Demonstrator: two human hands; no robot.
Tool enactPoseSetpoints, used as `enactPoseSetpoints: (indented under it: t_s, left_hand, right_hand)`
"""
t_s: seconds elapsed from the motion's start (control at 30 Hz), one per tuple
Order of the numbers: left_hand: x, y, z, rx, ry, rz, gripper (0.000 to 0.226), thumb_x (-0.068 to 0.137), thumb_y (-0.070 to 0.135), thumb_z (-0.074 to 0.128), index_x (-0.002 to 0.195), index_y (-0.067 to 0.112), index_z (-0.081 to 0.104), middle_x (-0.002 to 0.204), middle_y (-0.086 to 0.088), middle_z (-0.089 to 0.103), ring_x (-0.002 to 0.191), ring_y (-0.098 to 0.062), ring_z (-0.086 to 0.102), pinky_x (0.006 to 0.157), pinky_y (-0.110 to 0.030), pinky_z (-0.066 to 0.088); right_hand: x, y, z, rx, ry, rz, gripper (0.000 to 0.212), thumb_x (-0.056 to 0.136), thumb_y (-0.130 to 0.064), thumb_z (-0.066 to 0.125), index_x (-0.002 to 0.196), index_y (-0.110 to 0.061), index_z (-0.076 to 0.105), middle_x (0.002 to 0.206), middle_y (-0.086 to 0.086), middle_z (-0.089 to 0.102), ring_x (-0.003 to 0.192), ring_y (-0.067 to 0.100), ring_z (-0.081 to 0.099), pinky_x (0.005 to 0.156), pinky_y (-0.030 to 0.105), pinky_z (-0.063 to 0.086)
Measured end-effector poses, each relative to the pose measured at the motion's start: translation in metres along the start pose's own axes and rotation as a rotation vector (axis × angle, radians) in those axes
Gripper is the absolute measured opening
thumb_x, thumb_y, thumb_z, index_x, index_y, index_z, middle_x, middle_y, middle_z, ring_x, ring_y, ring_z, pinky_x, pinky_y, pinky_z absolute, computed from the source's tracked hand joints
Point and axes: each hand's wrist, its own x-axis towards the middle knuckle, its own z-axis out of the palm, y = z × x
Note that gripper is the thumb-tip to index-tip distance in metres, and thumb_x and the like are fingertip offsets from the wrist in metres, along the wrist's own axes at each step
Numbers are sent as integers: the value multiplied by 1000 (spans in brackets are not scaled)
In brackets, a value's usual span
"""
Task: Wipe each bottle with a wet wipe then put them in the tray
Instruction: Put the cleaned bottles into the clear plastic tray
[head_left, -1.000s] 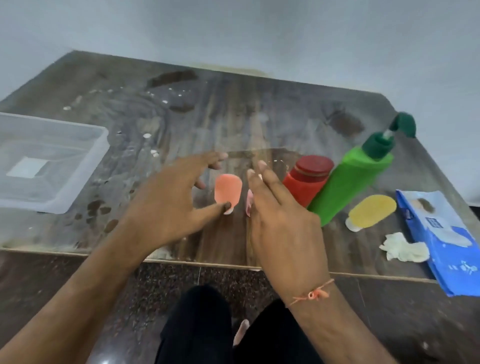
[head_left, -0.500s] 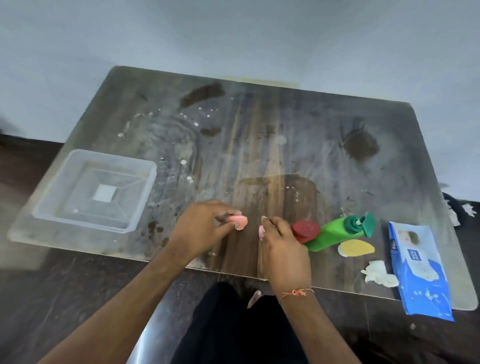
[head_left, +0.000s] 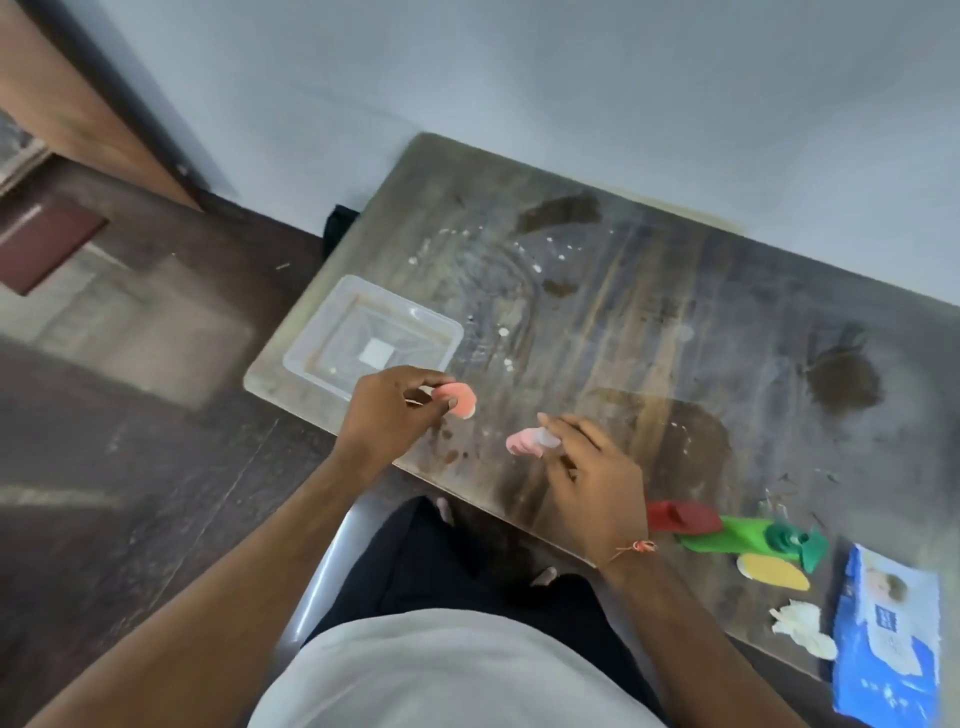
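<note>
Bottles were split between my hands: left hand (head_left: 384, 410) pinched the orange bottle (head_left: 460, 399) beside the tray (head_left: 317, 347), right hand (head_left: 592, 473) pinched the pink bottle (head_left: 524, 441) over the tabletop (head_left: 649, 338). Red, green and yellow ones sat near the wipes pack (head_left: 885, 639).

pale wall (head_left: 571, 78), dark floor (head_left: 130, 467), wooden table (head_left: 649, 338)

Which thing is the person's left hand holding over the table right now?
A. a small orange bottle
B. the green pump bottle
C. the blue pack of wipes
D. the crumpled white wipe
A: the left hand pinches a small orange bottle near the tray, while the green pump bottle, blue pack of wipes and crumpled white wipe lie untouched on the table.
</note>
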Motion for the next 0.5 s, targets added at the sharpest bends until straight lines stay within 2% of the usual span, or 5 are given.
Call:
enactPoseSetpoints:
  t_s: [0.17,0.27,0.37,0.4,0.5]
  left_hand:
    - [31,-50,-70,-16,108,-82,23,87,31,88,109,30,83,103,20,77,83,4,72,73,-6,51]
    - [52,-86,-112,-2,126,-152,20,87,35,88,106,32,82,97,22,77,82,6,72,70,-7,51]
    - [72,-124,-149,17,123,-213,17,85,38,89,99,32,82,88,20,77,79,5,71,67,-8,49]
    - [78,-133,-157,35,118,-215,16,84,38,89,97,32,81,86,19,76,79,6,70,67,-8,49]
    - [100,-161,-181,69,111,-218,15,84,38,89,95,33,80,84,18,74,81,8,69,68,-10,53]
  right_hand:
    - [56,-47,39,86,-156,-54,42,100,-23,68,138,-41,64,133,-24,61,105,4,68,83,28,60]
    - [90,-76,71,113,-186,-88,42,98,-19,73,136,-35,68,131,-21,65,108,1,67,86,24,59]
    - [119,-103,108,155,-227,-69,38,97,-15,74,131,-33,72,127,-32,63,112,-10,62,87,11,53]
    - [126,-110,118,173,-243,-51,37,97,-14,74,130,-32,73,126,-34,62,112,-10,63,87,11,53]
    - [151,-127,155,197,-311,-17,35,98,-14,72,130,-30,73,128,-27,66,114,-2,67,86,20,58]
